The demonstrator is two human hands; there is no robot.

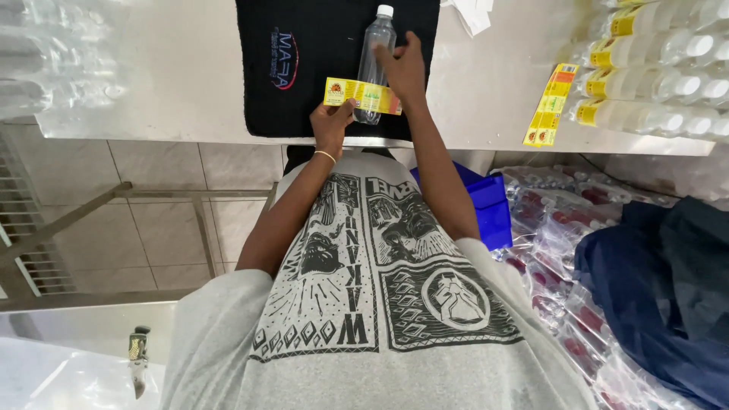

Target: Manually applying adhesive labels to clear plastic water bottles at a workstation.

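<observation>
A clear plastic bottle (373, 45) with a white cap lies on a black mat (304, 68) on the steel table, cap pointing away from me. A yellow label (363, 96) runs across the bottle's lower part. My left hand (331, 125), with a thin bracelet at the wrist, pinches the label's left end. My right hand (402, 68) rests on the bottle's right side, fingers over the bottle and the label's right end.
Several labelled bottles (645, 83) lie in rows at the right of the steel table (175, 83), with a strip of yellow labels (550, 106) beside them. Below the table are a blue bin (492, 211), shrink-wrapped bottle packs (554, 250) and a dark blue cloth (661, 288). Wrapped bottles (45, 53) sit far left.
</observation>
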